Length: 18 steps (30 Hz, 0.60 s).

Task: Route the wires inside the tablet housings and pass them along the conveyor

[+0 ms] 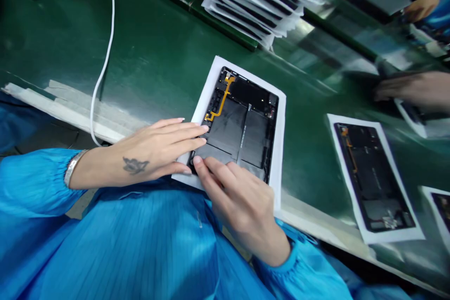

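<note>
An opened tablet (258, 136) lies on a white foam sheet (281, 150) at the table's near edge. Its black battery panels and an orange ribbon cable (225, 98) along the left side are exposed. My left hand (151, 150) rests flat, fingers stretched out and together, with the fingertips on the tablet's left edge. Curled fingers of my right hand (242, 192) meet at the lower left corner of the tablet, the index fingertip touching the frame. Whatever may be between those fingers is hidden. My right hand covers the tablet's lower part.
A second opened tablet (376, 173) on a white sheet lies to the right, with part of another beyond it. Stacks of sheet-wrapped panels (253, 4) stand at the back. A white cable (105, 61) crosses the left side. A co-worker's blurred hand (415, 89) is at far right.
</note>
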Tool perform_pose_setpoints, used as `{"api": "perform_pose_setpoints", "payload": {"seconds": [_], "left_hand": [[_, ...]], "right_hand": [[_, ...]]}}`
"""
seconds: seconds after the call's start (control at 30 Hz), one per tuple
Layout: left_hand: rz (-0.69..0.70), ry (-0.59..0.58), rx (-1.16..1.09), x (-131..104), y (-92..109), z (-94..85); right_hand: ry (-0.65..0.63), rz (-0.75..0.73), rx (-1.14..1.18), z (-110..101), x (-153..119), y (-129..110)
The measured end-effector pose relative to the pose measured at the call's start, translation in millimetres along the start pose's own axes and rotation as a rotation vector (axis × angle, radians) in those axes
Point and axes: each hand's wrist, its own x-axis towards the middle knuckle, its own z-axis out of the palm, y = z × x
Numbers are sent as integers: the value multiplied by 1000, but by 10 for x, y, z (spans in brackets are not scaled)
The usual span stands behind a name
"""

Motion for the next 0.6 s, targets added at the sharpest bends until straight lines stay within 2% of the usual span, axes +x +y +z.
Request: {"api": "perform_pose_setpoints", "payload": {"seconds": [0.17,0.27,0.6], "left_hand": [[-11,5,-34,-2,1,4],[-6,10,-32,-10,-7,13],[17,29,-4,-14,-19,49]], "right_hand": [[-88,-147,-101,-93,114,2],[-131,-162,-99,-109,134,28],[-146,-173,-141,-158,145,-12]]}}
